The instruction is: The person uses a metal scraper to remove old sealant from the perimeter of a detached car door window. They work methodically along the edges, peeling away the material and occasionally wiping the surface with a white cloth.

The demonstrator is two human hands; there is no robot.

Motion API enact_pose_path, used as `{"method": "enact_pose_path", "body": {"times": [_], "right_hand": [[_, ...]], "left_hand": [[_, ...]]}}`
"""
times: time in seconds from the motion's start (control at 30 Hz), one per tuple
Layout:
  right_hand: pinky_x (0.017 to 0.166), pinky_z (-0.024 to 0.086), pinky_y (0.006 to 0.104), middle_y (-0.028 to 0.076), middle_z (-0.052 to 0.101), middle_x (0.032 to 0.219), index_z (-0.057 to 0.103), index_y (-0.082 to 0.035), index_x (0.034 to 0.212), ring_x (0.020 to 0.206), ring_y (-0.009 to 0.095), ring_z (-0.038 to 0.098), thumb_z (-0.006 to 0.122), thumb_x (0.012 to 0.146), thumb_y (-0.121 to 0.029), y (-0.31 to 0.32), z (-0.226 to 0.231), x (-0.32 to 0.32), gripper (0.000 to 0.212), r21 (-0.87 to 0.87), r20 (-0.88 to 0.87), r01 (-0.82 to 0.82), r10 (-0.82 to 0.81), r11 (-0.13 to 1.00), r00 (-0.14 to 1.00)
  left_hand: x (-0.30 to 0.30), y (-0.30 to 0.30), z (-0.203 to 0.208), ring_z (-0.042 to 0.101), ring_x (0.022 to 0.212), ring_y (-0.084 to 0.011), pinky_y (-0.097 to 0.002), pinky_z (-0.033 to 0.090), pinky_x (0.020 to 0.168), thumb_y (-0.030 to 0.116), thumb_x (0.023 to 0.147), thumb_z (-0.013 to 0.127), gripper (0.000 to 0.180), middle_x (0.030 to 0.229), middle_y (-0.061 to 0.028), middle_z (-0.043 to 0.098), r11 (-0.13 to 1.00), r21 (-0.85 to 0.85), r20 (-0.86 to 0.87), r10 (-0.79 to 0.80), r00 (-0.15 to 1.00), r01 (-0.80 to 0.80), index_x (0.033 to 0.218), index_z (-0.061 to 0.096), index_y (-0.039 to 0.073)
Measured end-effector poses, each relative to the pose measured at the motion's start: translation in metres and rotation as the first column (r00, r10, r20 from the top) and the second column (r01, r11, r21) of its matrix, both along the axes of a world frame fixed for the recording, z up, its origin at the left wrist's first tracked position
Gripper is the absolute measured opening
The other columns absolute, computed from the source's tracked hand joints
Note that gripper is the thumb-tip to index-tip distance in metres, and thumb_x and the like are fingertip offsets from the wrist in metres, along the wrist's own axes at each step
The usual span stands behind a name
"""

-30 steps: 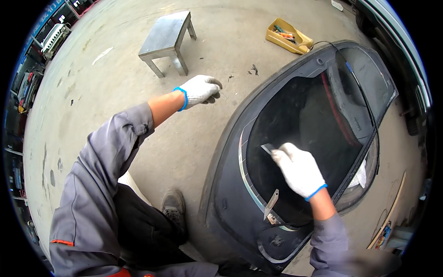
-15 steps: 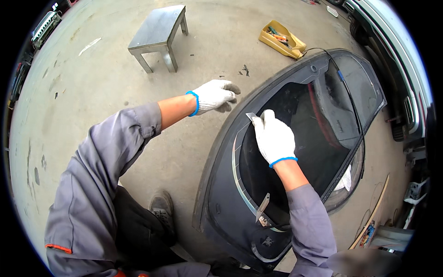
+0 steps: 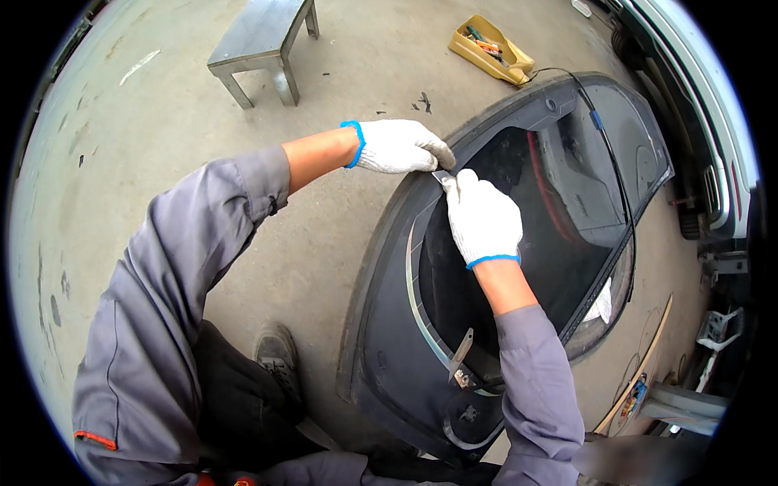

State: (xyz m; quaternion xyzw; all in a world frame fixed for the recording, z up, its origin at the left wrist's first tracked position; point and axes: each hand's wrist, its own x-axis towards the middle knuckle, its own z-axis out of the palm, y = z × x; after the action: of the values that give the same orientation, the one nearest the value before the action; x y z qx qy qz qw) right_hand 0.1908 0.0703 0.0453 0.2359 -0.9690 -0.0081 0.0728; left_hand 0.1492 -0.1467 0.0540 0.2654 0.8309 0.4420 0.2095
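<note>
A large dark car panel with black glass [image 3: 377, 328] lies in front of me. My right hand [image 3: 484, 217], in a white knitted glove with a blue cuff, is closed over the glass on a thin, flat grey piece [image 3: 438, 176] with a slanted end. My left hand [image 3: 405, 147], gloved alike, has its fingers curled together at the panel's far left edge, beside that piece's tip. What its fingertips hold, if anything, is hidden. Along the panel's inner curve runs a narrow pale strip [image 3: 416, 304]. Near its lower end a flat blade-like piece [image 3: 462, 354] sticks up.
A grey metal stool [image 3: 258, 36] stands at the far left, and a yellow bin of tools [image 3: 490, 50] lies beyond the panel. A black cable [image 3: 613, 154] crosses the panel's right side. Farther right is a pale vehicle [image 3: 697, 97]. My shoe [image 3: 277, 356] is left of the panel.
My left hand has moved right and slightly up to the panel's edge, its fingers closing beside the flat piece. My right hand keeps its hold there. The whole view has shifted slightly.
</note>
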Motion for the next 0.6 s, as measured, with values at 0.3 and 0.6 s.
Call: {"method": "enact_pose_path", "body": {"times": [0.3,0.6], "right_hand": [[0.058,0.055,0.0426,0.011,0.064,0.073,0.058,-0.012,0.091,0.064,0.03,0.068,0.052,0.101,-0.038,0.002,0.002,-0.002,0.029,0.033,-0.106,-0.102,0.105,0.994,0.989],[0.057,0.055,0.0413,0.009,0.064,0.073,0.059,-0.013,0.09,0.064,0.028,0.068,0.053,0.1,-0.038,0.002,0.0,-0.004,0.028,0.064,-0.124,-0.131,0.138,0.989,0.983]], "left_hand": [[0.001,-0.001,-0.005,0.061,0.116,-0.0219,-0.0349,0.045,0.104,0.008,0.092,0.051,0.04,0.124,-0.012,0.069,0.998,0.062,0.092,0.021,0.996,-0.027,0.129,0.065,0.001],[-0.003,-0.002,-0.004,0.062,0.104,-0.0141,-0.0305,0.049,0.095,0.008,0.093,0.051,0.038,0.119,-0.0069,0.07,0.992,0.099,0.34,0.042,0.94,-0.08,0.128,0.066,0.001]]}}
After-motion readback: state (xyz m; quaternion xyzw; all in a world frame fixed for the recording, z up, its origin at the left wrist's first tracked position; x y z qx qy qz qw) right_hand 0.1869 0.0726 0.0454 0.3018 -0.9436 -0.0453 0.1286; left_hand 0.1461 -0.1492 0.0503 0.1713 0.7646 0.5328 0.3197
